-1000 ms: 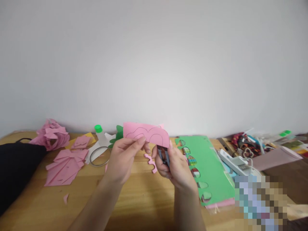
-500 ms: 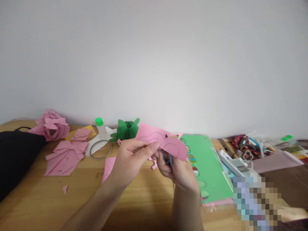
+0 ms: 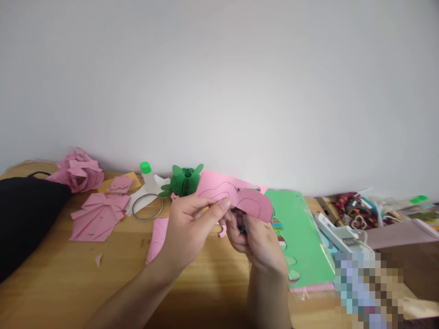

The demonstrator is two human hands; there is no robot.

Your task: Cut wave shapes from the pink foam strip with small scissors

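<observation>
My left hand (image 3: 192, 226) pinches a pink paper piece (image 3: 236, 197) with pencilled curved outlines, holding it up over the wooden table (image 3: 113, 278). My right hand (image 3: 262, 242) is closed round small scissors (image 3: 242, 221), whose blades reach under the paper's right rounded end. A pink offcut (image 3: 157, 233) lies on the table just left of my left hand. A green honeycomb paper shape (image 3: 185, 180) stands behind the hands.
Pink paper scraps (image 3: 99, 214) and a crumpled pink heap (image 3: 80, 169) lie at the left, with a green-capped glue bottle (image 3: 148, 177), a metal ring (image 3: 147, 207) and a black bag (image 3: 24, 214). A green sheet with cut-outs (image 3: 298, 233) and a glue gun (image 3: 338, 230) lie right.
The pink piece has turned and tilted down to the right as the scissors worked along its outline. A pink offcut now lies on the table. The view has shifted a little.
</observation>
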